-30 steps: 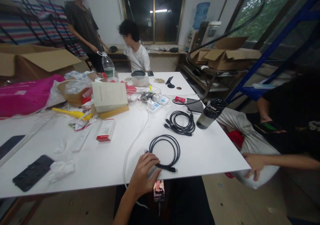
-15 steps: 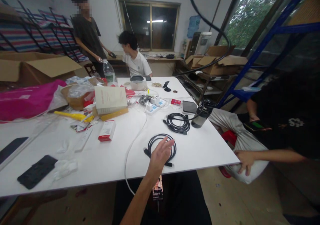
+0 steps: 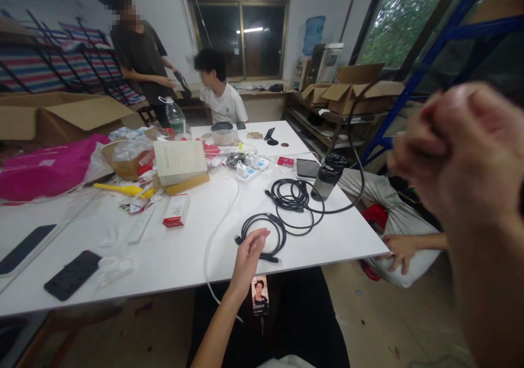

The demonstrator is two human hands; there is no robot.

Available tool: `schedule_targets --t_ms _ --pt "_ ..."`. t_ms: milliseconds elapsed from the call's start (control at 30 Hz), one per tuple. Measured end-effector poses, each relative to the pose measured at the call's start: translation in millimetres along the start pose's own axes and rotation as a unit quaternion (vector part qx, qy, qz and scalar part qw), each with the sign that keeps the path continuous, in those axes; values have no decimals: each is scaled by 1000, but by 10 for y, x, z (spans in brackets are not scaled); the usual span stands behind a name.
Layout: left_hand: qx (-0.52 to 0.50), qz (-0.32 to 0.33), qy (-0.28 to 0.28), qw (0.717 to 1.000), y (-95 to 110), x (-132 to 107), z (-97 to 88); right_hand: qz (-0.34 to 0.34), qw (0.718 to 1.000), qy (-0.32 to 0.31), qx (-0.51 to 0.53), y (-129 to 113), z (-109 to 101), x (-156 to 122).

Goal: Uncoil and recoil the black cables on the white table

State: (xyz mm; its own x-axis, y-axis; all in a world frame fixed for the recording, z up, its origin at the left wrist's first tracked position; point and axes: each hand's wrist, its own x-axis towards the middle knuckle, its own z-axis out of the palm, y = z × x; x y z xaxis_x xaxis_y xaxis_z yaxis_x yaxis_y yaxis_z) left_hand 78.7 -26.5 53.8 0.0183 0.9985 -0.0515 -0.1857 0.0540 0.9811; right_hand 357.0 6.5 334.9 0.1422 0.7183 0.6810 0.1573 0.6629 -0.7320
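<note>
My left hand (image 3: 249,250) rests at the table's near edge over a coiled black cable (image 3: 282,237), its fingers stretched out and loosely curved with nothing between them. Just behind lies a second black cable (image 3: 323,211), partly coiled, with a loose length rising in an arc at the right. That length runs toward my right hand (image 3: 462,144), which is raised close to the camera, closed and blurred; the grip point itself is hidden. A black bottle (image 3: 328,178) stands beside the second coil. On my lap a lit phone (image 3: 260,297) has a cord plugged in.
On the white table (image 3: 135,275) lie a power strip (image 3: 252,168), a red-and-white box (image 3: 176,211), a book (image 3: 180,160), a dark phone (image 3: 72,275) and a pink bag (image 3: 53,166). A seated person's hand (image 3: 403,250) is at the right corner. Two people are at the back.
My right hand has come into view at the right. The raised cable has dropped from the top of the picture, and loops now lie on the table. My left hand has shifted slightly left.
</note>
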Motion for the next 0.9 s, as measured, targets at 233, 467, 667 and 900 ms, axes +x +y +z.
schedule_targets --t_ms 233,467,667,900 --pt "127 23 11 992 -29 -344 -189 48 926 -202 -315 1571 93 -1569" --pt "189 1 74 979 -82 -739 -585 -11 841 -317 -437 2506 276 -1990" --pt "210 -33 141 967 -139 -981 -796 -52 804 -332 -491 2713 229 -2013" --pt "189 -36 142 971 -64 -938 -755 -37 840 -231 -489 2624 218 -2025"
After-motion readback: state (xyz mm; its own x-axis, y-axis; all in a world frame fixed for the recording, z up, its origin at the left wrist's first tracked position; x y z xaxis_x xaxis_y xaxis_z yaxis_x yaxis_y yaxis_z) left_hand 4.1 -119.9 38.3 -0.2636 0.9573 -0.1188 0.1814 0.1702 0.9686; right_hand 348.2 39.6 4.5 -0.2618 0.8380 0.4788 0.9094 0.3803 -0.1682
